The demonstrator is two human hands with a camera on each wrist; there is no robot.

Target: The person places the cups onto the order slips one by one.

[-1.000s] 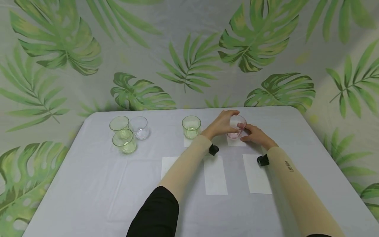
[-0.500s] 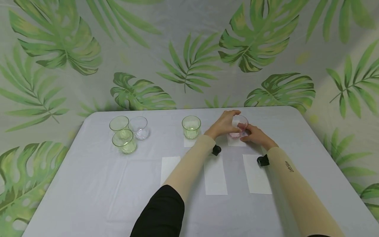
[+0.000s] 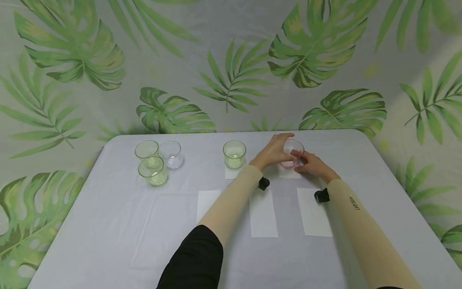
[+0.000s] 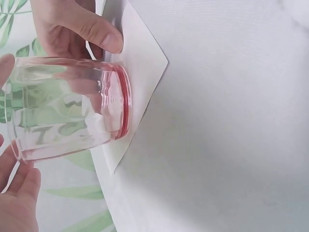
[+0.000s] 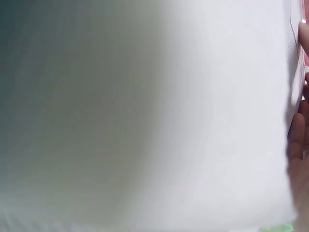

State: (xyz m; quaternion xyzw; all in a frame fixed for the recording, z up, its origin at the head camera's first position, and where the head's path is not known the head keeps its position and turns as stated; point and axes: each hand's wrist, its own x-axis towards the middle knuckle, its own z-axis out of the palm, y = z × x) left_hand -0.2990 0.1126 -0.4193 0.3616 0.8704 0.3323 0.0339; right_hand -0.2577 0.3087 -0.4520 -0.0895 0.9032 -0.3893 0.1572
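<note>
My left hand (image 3: 270,153) grips a clear pink-tinted drinking glass (image 4: 58,118) near its rim, thumb and fingers on opposite sides. The glass stands upright at the back right, its base at a white paper sheet (image 4: 145,53). Beside the base is my right hand (image 3: 315,165). Its thumb lies at the sheet in the left wrist view, and other fingers show through the glass. Only an edge of that hand appears in the right wrist view. Just left of my left hand, a green-tinted glass (image 3: 234,155) stands on another sheet (image 3: 231,173).
Two green glasses (image 3: 153,173) and a clear glass (image 3: 171,154) cluster at the table's left. Nearer the front lie three white sheets (image 3: 263,216) in a row, one partly under my left forearm. A leaf-patterned cloth (image 3: 231,80) hangs behind the white table (image 3: 162,241).
Compared with one second ago, my left hand and the pink glass have shifted slightly right. My right hand stays in place, and the other glasses have not moved.
</note>
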